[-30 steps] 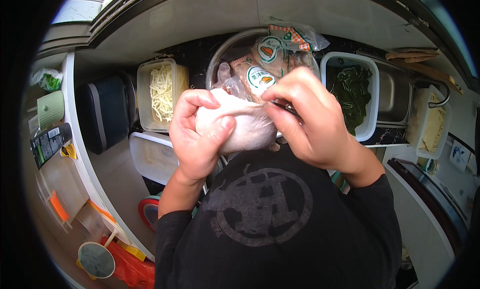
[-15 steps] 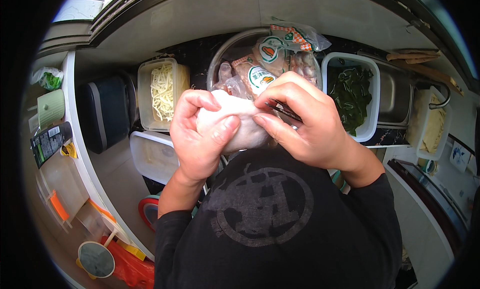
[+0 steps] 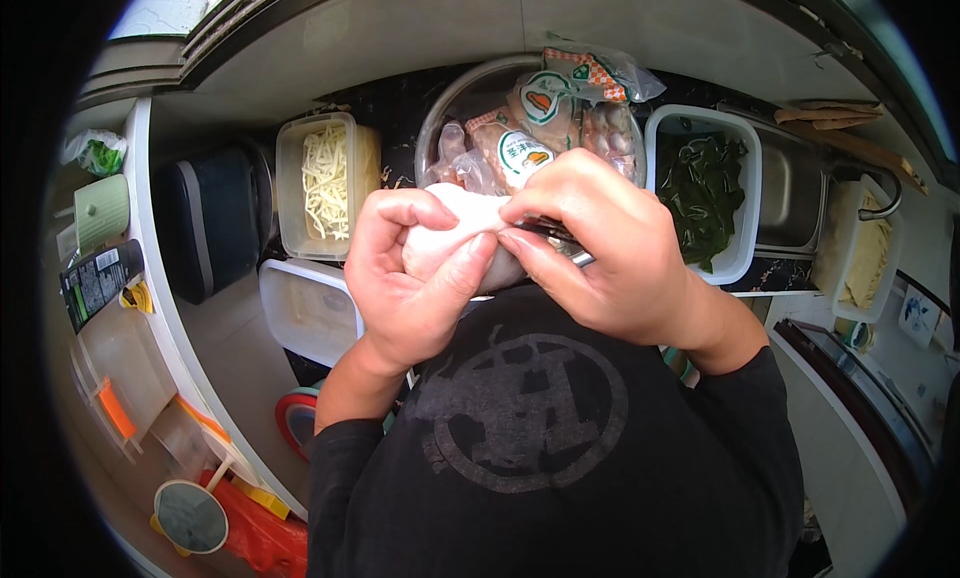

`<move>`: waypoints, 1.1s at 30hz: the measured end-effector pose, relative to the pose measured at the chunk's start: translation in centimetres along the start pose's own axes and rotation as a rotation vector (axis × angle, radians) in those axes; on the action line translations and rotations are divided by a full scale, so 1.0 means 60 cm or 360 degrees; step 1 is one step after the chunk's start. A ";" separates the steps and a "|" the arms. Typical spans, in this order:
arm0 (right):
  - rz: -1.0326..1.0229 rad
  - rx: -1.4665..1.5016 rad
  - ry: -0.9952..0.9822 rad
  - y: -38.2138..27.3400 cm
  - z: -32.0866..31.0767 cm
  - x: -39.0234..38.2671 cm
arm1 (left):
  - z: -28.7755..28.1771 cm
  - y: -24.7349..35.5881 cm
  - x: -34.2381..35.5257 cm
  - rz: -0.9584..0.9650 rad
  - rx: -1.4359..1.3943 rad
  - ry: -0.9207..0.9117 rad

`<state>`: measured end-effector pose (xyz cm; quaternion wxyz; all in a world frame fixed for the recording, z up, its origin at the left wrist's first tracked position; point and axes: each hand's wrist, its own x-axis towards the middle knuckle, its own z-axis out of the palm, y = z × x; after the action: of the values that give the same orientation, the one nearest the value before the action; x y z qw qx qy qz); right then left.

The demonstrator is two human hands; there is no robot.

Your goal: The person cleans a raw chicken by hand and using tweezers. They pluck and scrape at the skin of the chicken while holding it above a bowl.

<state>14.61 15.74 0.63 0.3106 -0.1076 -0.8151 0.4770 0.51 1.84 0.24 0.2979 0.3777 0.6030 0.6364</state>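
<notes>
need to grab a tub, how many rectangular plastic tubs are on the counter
3 clearly: one with pale shredded strips at the back left, an empty clear tub in front of it beside the left hand, and one with dark greens at the right. Others may be hidden.

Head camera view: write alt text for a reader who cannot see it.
Both hands, left hand and right hand, grip a pale, soft lump held close to the chest. Beyond it sit a metal bowl of packaged meat, a tub of pale shreds and a tub of dark greens.
</notes>
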 end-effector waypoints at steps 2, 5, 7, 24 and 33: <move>-0.0048 -0.0078 -0.0010 -0.001 0.001 0.000 | 0.000 0.000 0.000 0.0115 0.0149 -0.0027; -0.0062 -0.0141 -0.0025 -0.006 0.000 0.001 | -0.002 -0.001 0.000 0.0261 0.0343 -0.0069; -0.0047 -0.0152 -0.0036 -0.007 0.000 0.001 | 0.000 -0.002 -0.002 0.0268 0.0340 -0.0059; 0.0072 -0.0025 -0.0102 -0.002 -0.007 0.002 | 0.001 -0.002 -0.002 0.0256 0.0342 -0.0027; 0.0074 -0.0010 -0.0070 0.006 0.003 0.003 | 0.003 0.000 -0.005 0.0366 0.0538 -0.0048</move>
<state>14.31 15.91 0.35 0.2810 -0.1171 -0.8206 0.4837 0.82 1.67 0.20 0.1647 0.4981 0.6497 0.5502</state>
